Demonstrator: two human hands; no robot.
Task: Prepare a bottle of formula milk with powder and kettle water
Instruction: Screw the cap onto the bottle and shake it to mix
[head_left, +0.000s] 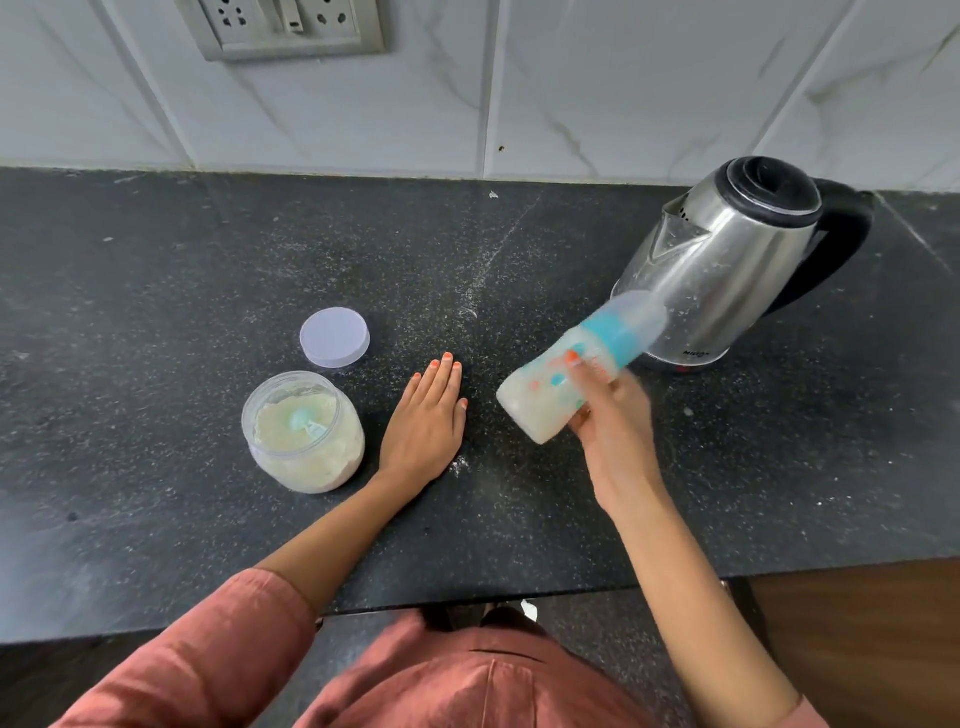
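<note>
Fingers (589, 370) of the right hand (610, 421) clamp round the bottle (545, 400), held tilted above the countertop (208, 291) in front of the kettle (727, 260), its blurred body milky and its teal collar and cover on. This looks like the shaking step, with powder and water already in. The left hand (426, 415) rests flat, fingers straight and together, beside the open powder jar (304, 457). Next likely comes standing the bottle upright and refitting the jar lid (335, 336), with the scoop (304, 420) inside.
</note>
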